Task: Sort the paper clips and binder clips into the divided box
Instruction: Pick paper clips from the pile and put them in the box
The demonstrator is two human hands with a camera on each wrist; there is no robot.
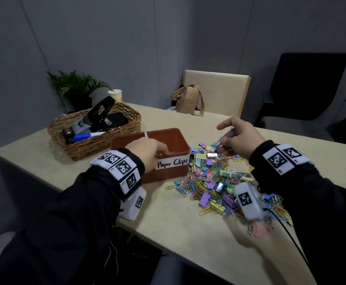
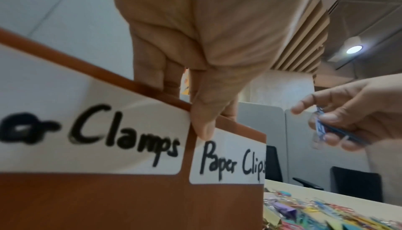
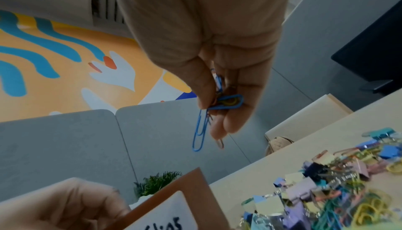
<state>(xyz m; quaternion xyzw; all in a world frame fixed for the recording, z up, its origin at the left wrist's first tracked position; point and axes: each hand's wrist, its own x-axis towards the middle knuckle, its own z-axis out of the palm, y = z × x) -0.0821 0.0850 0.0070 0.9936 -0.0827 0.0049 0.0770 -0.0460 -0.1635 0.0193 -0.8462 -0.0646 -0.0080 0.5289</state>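
Observation:
A brown divided box (image 1: 168,171) stands on the table, with white labels reading "Clamps" (image 2: 91,139) and "Paper Clips" (image 1: 172,162). My left hand (image 1: 147,153) grips its near rim, thumb (image 2: 204,123) outside between the labels and fingers inside. My right hand (image 1: 238,138) hovers above the far side of a heap of coloured paper clips and binder clips (image 1: 219,182), right of the box. It pinches a small bunch of paper clips (image 3: 219,103), mostly blue, with one long blue clip (image 3: 200,130) dangling.
A wicker basket (image 1: 98,140) with a hole punch and stapler sits behind the box on the left. A plant (image 1: 75,85) and a paper cup (image 1: 115,95) stand at the far corner. A tan bag (image 1: 186,99) rests on a beige chair; a black chair (image 1: 303,89) is at right.

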